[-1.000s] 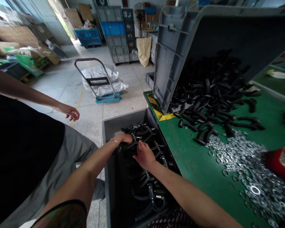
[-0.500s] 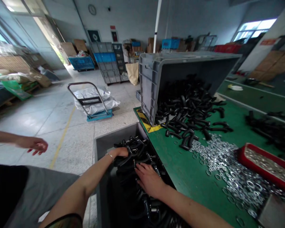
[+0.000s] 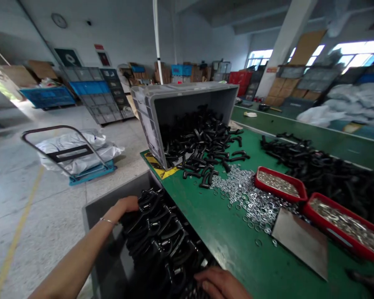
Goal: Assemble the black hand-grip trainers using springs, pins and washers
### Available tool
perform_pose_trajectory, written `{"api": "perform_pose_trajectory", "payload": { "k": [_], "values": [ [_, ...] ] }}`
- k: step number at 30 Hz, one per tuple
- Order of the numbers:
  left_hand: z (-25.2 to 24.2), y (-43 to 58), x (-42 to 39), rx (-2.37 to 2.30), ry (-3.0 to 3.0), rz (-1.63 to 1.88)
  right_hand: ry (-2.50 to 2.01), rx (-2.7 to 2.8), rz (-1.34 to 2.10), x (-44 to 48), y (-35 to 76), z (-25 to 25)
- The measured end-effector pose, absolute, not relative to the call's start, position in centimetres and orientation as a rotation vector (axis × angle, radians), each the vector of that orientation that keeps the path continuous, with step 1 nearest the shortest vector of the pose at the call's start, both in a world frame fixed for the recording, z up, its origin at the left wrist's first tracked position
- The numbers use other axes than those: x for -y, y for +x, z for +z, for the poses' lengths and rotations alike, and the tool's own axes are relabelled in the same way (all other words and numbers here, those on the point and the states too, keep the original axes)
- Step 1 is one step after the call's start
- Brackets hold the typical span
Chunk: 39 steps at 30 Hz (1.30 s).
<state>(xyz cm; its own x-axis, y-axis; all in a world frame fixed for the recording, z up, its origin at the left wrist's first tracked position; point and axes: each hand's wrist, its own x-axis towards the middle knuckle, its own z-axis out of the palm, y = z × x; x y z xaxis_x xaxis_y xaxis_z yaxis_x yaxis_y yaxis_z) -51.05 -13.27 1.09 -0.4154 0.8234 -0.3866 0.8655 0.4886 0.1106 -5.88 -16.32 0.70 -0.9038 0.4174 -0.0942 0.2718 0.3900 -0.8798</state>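
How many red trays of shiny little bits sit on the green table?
2: the farther tray beside the loose rings, the nearer tray to the right of the flat plate. I see no others.

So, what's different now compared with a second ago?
The right hand has moved back toward the wearer, from the middle of the grey bin to its near right side. The view has swung right, so the co-worker is out of sight and a second red tray shows. Any grasp or release is unclear. The left hand is still at the black parts; the tipped crate still stands on the green bench.
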Motion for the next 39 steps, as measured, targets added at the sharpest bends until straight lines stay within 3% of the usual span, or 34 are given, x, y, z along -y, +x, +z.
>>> {"api": "perform_pose_trajectory", "payload": {
  "k": [3, 6, 14, 19, 24, 30, 39],
  "values": [
    [2.5, -46.7, 10.4, -2.333, 1.699, 0.100, -0.760, 2.352, 1.612, 17.0, -2.9, 0.1],
    [1.9, -39.8, 6.0, -1.942, 2.186, 0.444, -0.829, 2.295, 1.566, 17.7, -1.5, -0.5],
    [-2.0, -27.7, -3.8, -1.841, 2.358, 0.509, -0.977, 2.207, 1.412, 17.8, 2.9, -0.4],
    [-1.5, -21.8, -6.6, -1.923, 2.312, 0.455, -1.007, 2.096, 1.441, 17.0, 5.1, -1.9],
    [0.2, -17.3, -6.4, -2.014, 2.373, 0.412, -1.057, 2.248, 1.252, 16.4, 8.4, -2.0],
    [0.2, -14.1, -3.1, -1.797, 2.663, 0.007, -1.380, 1.968, 1.044, 16.5, 17.7, 1.1],
    [-0.6, -12.2, -6.1, -1.762, 2.679, -0.124, -2.158, 1.631, 0.188, 10.2, 34.7, 1.4]
  ]
}}
